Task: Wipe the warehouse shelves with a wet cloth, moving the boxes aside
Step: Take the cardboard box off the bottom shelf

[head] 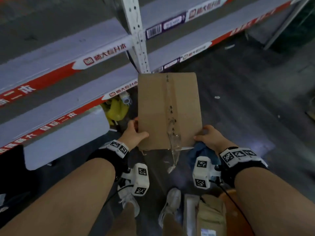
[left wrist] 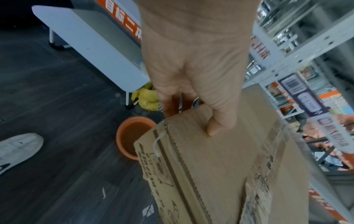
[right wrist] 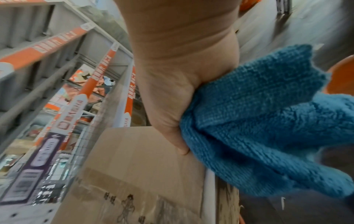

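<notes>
Both hands (head: 172, 135) around cardboard box (head: 168, 108)

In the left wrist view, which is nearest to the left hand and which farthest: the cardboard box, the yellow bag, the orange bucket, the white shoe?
1. Cardboard box: gripped by the left hand.
2. Yellow bag and orange bucket: both on the floor close by, too close to rank.
3. White shoe: far left.

White Chinese characters are running along the red shelf edge strips (head: 51, 72), too blurred to read. A purple label with a barcode (head: 154, 31) is sitting on one shelf edge, and small black print is running down the cardboard box (head: 168, 108), illegible.
</notes>
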